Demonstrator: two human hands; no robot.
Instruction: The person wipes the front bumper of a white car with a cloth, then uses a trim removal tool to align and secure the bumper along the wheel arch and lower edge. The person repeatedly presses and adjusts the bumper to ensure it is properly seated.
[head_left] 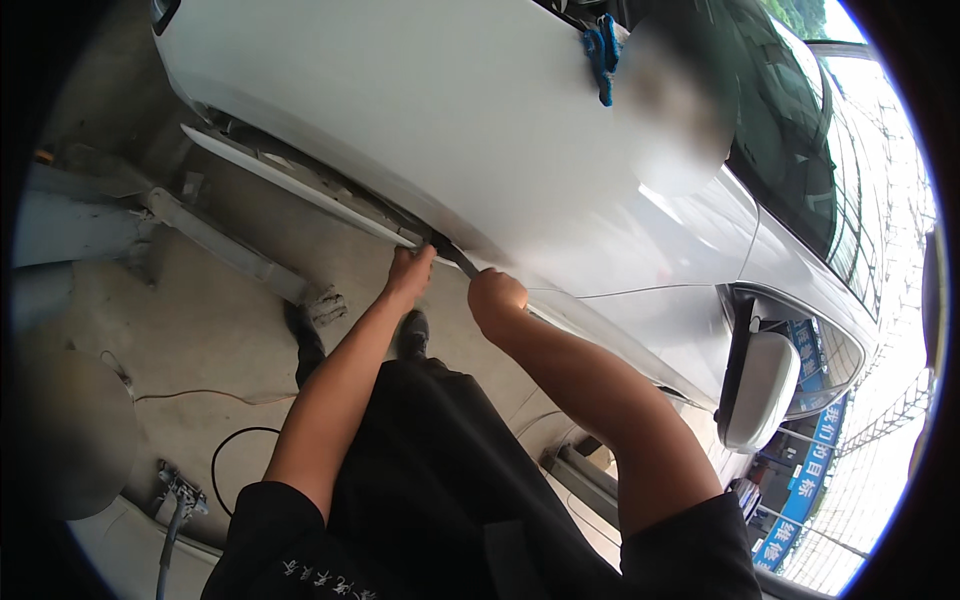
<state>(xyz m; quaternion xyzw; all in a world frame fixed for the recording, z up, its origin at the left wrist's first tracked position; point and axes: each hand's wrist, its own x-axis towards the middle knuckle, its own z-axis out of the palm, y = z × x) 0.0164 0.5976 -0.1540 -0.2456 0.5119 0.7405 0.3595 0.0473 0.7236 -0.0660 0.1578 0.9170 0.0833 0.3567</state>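
A long white trim strip [290, 184] hangs partly away from the lower edge of a white car body panel [430, 110], with a dark gap between them. My left hand [411, 268] is closed on the strip near its right part. Just right of it, my right hand [497, 298] makes a fist around a flat, dark, bar-like tool [463, 262]. The tool's far end reaches the gap beside my left fingers, where its tip is hidden. I cannot make out its exact kind.
A side mirror [762, 390] juts out at the right. Blue gloves [602, 58] lie on the car at the top. A metal lift arm [230, 245] stretches over the floor at left, near my shoes. Cables [215, 393] lie below it. A grey metal beam [590, 490] sits lower right.
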